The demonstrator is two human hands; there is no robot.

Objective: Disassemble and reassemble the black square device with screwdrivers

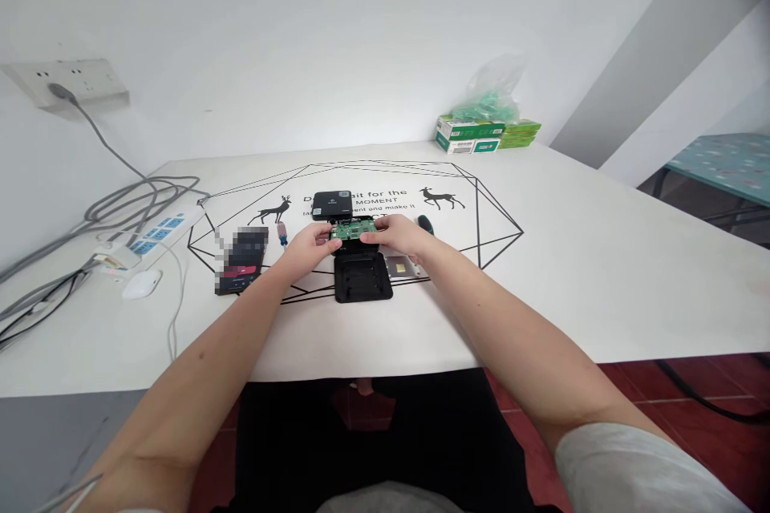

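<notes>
A green circuit board (pixel 354 230) sits at or in a black case on the white table, between my two hands. My left hand (pixel 308 247) grips its left end, thumb on top. On the right end, my right hand (pixel 398 236) has its thumb on the board and its fingers behind. Nearer to me lies a black open tray-like cover (pixel 362 278). A black box (pixel 333 205) with small stickers rests behind the board. Beside the cover, partly under my right wrist, is a silver metal plate (pixel 401 267).
A phone (pixel 241 260) and a screwdriver (pixel 282 236) lie left of my left hand. A dark green-tipped object (pixel 425 224) is behind my right wrist. Farther left are a power strip (pixel 160 234), cables and a white mouse-like object (pixel 143 284). Boxes (pixel 469 135) stand at the back right.
</notes>
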